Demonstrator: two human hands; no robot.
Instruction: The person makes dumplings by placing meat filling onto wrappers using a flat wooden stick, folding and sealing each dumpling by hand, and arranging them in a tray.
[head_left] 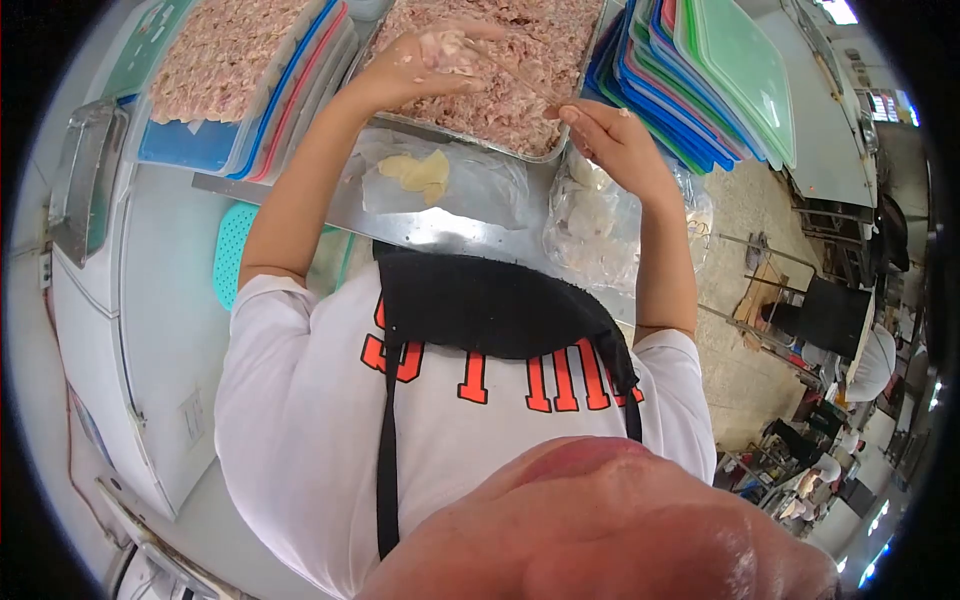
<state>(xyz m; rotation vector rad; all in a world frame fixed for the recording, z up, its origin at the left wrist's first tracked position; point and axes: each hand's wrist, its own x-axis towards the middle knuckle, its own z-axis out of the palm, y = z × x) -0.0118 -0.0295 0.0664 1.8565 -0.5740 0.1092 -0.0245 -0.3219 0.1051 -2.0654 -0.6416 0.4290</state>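
My left hand (425, 65) is cupped over a metal tray (540, 155) of pink minced meat (520, 40), with a clump of meat (450, 52) in its palm. A thin stick (520, 80) runs from near this clump to my right hand (605, 140), whose thumb and fingers pinch its end at the tray's right side. Bits of meat cling to both hands. Pale yellow pieces (415, 175) lie on clear plastic (485, 190) in front of the tray.
At the left, filled pieces (225, 50) cover a stack of trays (250, 150). Coloured lids (730, 75) are piled at the right. A clear bag (590, 220) lies below my right hand. A turquoise basket (232, 250) stands lower left. People work in the far right background.
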